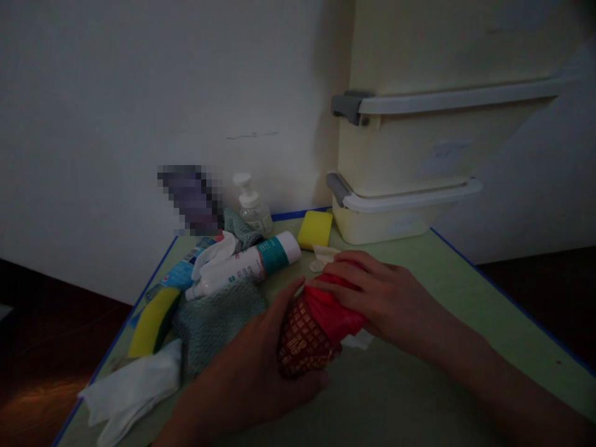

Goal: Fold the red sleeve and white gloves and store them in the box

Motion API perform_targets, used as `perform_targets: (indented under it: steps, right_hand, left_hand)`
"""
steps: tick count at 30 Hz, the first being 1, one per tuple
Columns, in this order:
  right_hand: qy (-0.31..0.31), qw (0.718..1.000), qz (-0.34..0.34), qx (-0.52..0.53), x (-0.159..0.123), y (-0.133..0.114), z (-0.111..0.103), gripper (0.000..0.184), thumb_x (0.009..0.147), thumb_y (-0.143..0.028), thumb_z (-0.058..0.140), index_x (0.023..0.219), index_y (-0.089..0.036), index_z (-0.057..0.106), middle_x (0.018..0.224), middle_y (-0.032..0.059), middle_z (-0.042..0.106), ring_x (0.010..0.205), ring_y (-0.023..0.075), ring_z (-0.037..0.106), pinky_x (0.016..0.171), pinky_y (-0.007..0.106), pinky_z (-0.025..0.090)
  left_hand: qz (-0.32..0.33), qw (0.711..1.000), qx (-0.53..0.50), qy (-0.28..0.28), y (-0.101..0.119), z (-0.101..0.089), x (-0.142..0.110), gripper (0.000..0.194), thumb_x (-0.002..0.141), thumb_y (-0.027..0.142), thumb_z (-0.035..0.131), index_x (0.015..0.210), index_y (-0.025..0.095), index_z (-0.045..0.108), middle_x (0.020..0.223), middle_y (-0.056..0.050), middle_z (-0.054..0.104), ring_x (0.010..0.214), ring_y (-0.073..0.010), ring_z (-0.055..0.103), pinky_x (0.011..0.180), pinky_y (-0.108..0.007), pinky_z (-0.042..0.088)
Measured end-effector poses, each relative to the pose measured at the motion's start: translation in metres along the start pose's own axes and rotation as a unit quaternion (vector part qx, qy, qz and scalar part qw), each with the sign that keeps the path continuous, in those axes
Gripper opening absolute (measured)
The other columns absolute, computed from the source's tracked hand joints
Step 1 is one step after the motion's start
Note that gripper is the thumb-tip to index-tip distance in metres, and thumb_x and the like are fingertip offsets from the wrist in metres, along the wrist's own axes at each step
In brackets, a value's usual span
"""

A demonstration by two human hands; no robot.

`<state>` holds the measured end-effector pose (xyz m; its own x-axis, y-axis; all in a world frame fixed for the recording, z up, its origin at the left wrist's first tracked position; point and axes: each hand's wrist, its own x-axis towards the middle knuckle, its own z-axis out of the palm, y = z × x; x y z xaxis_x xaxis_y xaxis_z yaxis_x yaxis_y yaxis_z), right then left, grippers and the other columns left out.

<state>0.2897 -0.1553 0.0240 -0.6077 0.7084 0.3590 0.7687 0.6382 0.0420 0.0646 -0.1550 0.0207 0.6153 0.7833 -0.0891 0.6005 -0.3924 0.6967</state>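
Note:
Between my hands, over the middle of the table, is a dark red package with gold print (307, 341); I cannot tell what kind it is. My left hand (261, 372) curls around its near left side, thumb and fingers on opposite edges. Bright red creased material (330, 304), perhaps plastic or cloth, covers the package's upper right part. My right hand (372, 292) lies over this red material with its fingers bent onto it, so its fingertips are partly hidden. White tissue-like pieces (358, 339) show beneath and behind the package.
At left lie a grey-green cloth (223, 310), a white tube-shaped bottle (242, 270), a yellow-green sponge (153, 323), a white cloth (135, 379) and a blue packet (181, 273). A pump bottle (254, 208), yellow sponge (315, 230) and stacked bins (400, 155) stand behind.

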Motion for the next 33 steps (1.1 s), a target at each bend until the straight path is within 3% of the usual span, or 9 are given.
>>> perform_targets:
  steps: [9, 17, 25, 30, 33]
  right_hand:
    - [-0.023, 0.999, 0.02, -0.02, -0.001, -0.007, 0.004, 0.038, 0.086, -0.02, 0.055, 0.123, -0.027, 0.053, 0.119, 0.0051, 0.061, 0.112, 0.0276, 0.05, 0.068, 0.036, 0.057]
    - [-0.001, 0.999, 0.013, -0.038, 0.001, -0.01, 0.002, 0.036, 0.088, -0.021, 0.053, 0.123, -0.028, 0.054, 0.12, 0.0055, 0.062, 0.114, 0.0282, 0.048, 0.08, 0.04, 0.053]
    - [-0.004, 0.999, 0.034, -0.035, 0.002, -0.022, 0.002, 0.029, 0.09, -0.022, 0.048, 0.118, -0.024, 0.057, 0.115, 0.0064, 0.063, 0.113, 0.0318, 0.05, 0.078, 0.044, 0.054]
    - [-0.013, 1.0, 0.017, 0.006, 0.001, -0.024, -0.001, 0.048, 0.09, -0.015, 0.045, 0.137, -0.017, 0.037, 0.121, 0.0113, 0.058, 0.113, 0.0297, 0.051, 0.081, 0.044, 0.054]
    - [-0.039, 0.996, 0.008, 0.076, -0.001, -0.016, -0.008, 0.057, 0.087, -0.014, 0.049, 0.14, -0.014, 0.03, 0.133, 0.013, 0.048, 0.121, 0.0271, 0.045, 0.088, 0.042, 0.051]
  left_hand:
    - [-0.011, 0.998, -0.039, -0.045, -0.007, -0.001, 0.002, 0.11, 0.062, 0.048, 0.074, 0.144, 0.03, 0.002, 0.146, -0.012, 0.034, 0.126, -0.0325, 0.044, 0.102, -0.053, 0.038]
    - [-0.052, 0.98, -0.179, -0.072, -0.007, -0.004, 0.008, 0.099, 0.065, 0.04, 0.073, 0.143, 0.024, 0.013, 0.141, -0.011, 0.042, 0.123, -0.028, 0.049, 0.102, -0.045, 0.041]
    - [-0.061, 0.989, -0.106, -0.078, 0.001, -0.001, 0.005, 0.103, 0.067, 0.046, 0.069, 0.145, 0.024, 0.006, 0.139, -0.012, 0.044, 0.122, -0.0314, 0.048, 0.099, -0.047, 0.044]
    - [-0.058, 0.991, -0.108, -0.052, 0.001, -0.001, 0.004, 0.1, 0.068, 0.043, 0.07, 0.145, 0.026, 0.009, 0.138, -0.011, 0.046, 0.116, -0.0327, 0.054, 0.09, -0.045, 0.051]
    - [-0.045, 0.979, -0.181, -0.079, -0.002, -0.005, 0.004, 0.096, 0.069, 0.037, 0.071, 0.144, 0.031, 0.01, 0.137, -0.007, 0.048, 0.117, -0.0291, 0.054, 0.092, -0.041, 0.05]
